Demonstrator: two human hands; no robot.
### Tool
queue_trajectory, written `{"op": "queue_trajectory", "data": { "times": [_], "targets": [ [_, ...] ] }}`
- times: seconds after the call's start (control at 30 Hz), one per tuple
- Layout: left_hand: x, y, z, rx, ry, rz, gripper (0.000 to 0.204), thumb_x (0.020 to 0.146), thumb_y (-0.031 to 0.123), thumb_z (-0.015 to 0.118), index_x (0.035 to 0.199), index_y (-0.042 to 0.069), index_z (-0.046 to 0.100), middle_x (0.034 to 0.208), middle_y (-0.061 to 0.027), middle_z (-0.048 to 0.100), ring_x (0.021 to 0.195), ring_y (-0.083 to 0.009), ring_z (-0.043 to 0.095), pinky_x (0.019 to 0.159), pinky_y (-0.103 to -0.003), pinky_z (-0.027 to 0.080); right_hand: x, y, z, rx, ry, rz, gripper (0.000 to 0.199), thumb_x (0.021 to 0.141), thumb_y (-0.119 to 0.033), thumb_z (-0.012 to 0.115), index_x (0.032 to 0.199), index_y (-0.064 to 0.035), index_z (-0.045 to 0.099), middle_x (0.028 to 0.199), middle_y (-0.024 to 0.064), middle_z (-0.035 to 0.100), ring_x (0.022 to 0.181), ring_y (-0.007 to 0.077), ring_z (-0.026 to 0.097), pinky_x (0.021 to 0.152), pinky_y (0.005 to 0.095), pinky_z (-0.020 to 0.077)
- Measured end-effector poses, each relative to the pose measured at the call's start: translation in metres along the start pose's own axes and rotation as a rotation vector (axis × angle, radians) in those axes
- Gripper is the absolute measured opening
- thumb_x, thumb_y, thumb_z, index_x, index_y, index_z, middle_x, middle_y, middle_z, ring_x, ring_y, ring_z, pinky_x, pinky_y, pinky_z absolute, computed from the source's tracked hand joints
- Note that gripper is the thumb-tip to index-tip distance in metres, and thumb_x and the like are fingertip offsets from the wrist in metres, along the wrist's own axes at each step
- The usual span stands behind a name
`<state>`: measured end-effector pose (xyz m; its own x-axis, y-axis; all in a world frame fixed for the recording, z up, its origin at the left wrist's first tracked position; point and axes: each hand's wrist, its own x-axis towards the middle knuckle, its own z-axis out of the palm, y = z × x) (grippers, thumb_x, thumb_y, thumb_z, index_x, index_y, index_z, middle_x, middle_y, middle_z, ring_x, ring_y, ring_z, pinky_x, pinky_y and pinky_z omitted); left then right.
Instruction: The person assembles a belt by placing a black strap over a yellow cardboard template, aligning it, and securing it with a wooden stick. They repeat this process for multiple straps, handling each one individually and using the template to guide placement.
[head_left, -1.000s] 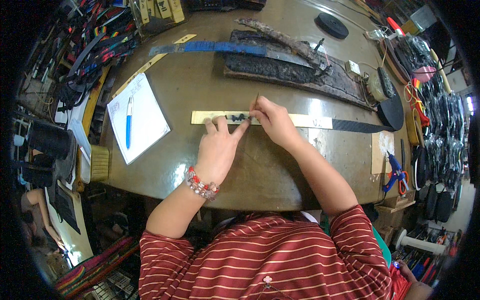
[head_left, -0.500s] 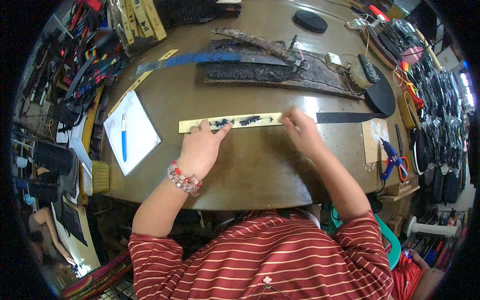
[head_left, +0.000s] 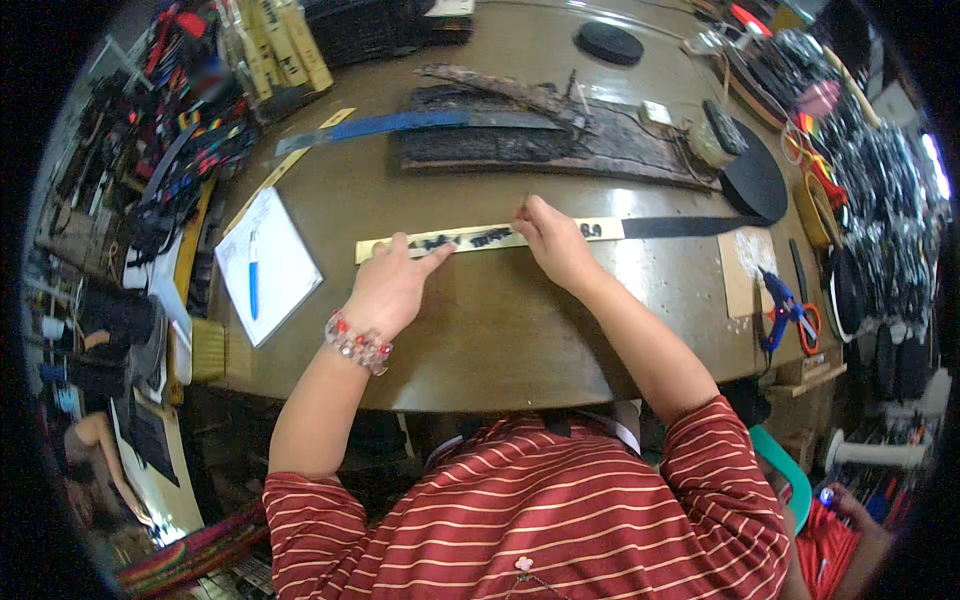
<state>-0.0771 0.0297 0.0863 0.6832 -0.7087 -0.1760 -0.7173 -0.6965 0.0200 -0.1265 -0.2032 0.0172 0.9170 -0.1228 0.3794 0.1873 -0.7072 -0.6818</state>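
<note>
A long pale yellow measuring strip (head_left: 602, 230) with black markings lies across the table in front of me. My left hand (head_left: 388, 285), a beaded bracelet at its wrist, presses on the strip's left part with fingers stretched and spread. Above the strip's middle, my right hand (head_left: 550, 240) is closed with thumb and fingertips together. Whatever is in that pinch is hidden. From the strip's right end a black webbing strap (head_left: 680, 227) runs to a large black roll (head_left: 755, 180). Whether the strap continues beneath the strip cannot be seen.
A notepad (head_left: 285, 285) with a blue pen (head_left: 253, 285) lies left. Beyond the strip sits a dark scorched board (head_left: 620, 150) with a blue ruler (head_left: 400, 122). A glue gun (head_left: 780, 305) and orange-handled scissors (head_left: 808, 325) lie right. Another black roll (head_left: 610, 43) is far back.
My right hand has moved left along the strip, from near its right end toward the middle, uncovering more markings. My left hand stays on the strip's left part.
</note>
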Motion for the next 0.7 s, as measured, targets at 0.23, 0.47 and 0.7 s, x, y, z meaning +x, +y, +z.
{"op": "queue_trajectory", "data": {
  "times": [0.23,0.47,0.7],
  "targets": [
    [0.025,0.006,0.009,-0.032,0.229,0.201,0.023,0.082,0.006,0.048,0.099,0.000,0.063,0.100,-0.0221,0.054,0.092,-0.0354,0.055,0.086,-0.042,0.045,-0.003,0.007,0.005,0.081,-0.025,0.033,0.012,0.083,-0.001,0.049,0.094,-0.0011,0.055,0.090,0.0193,0.056,0.087,0.0341,0.056,0.076,0.0392,0.0453],
    [0.055,0.054,-0.001,-0.085,0.250,0.339,0.034,0.074,-0.001,0.053,0.107,-0.002,0.056,0.097,-0.0208,0.054,0.090,-0.0359,0.054,0.080,-0.043,0.045,-0.004,0.009,0.007,0.301,0.021,-0.017,0.012,0.085,-0.015,0.049,0.092,-0.0050,0.050,0.084,0.0150,0.058,0.082,0.0310,0.058,0.071,0.0397,0.0462],
    [0.045,0.066,0.019,-0.076,0.404,0.411,0.024,0.074,-0.001,0.055,0.098,-0.005,0.055,0.094,-0.0206,0.052,0.088,-0.0367,0.052,0.076,-0.043,0.044,-0.004,0.002,0.004,0.113,0.002,-0.078,0.012,0.083,-0.012,0.052,0.087,-0.0047,0.044,0.077,0.0131,0.053,0.075,0.0330,0.056,0.064,0.0402,0.0444]
  ]
}}
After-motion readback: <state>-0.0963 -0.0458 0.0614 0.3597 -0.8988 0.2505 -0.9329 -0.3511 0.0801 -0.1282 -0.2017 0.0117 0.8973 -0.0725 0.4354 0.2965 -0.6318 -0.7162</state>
